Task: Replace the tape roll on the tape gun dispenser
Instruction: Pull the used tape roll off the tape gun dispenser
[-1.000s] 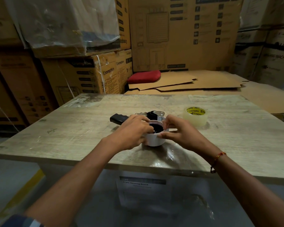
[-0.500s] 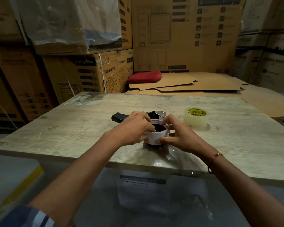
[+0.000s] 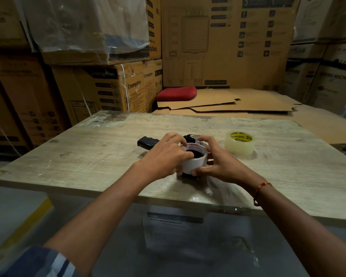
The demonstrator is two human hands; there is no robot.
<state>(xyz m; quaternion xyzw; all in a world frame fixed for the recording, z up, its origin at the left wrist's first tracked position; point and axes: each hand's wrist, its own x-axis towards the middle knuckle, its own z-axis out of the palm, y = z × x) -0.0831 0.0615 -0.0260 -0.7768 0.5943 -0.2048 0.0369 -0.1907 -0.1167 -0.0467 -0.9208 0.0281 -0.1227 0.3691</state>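
Note:
A tape gun (image 3: 148,142) lies on its side on the wooden table (image 3: 92,148), its black handle pointing left. A white, nearly bare tape core (image 3: 193,163) with red print on its rim sits on the gun's spindle. My left hand (image 3: 164,154) grips the core from the left, fingertips over its rim. From the right, my right hand (image 3: 216,160) curls round the same core, thumb low at its front. A full clear tape roll (image 3: 239,143) with a yellow inner label stands apart to the right.
Stacked cardboard cartons (image 3: 100,90) wall in the left and back. Flattened cardboard sheets (image 3: 238,102) and a red cushion (image 3: 176,93) lie behind the table. A printed sheet (image 3: 172,226) hangs under plastic wrap below the table's front edge.
Both hands have stayed on the white core. My right hand's thumb has slid lower along the core's front, and the core stands a little higher over the gun.

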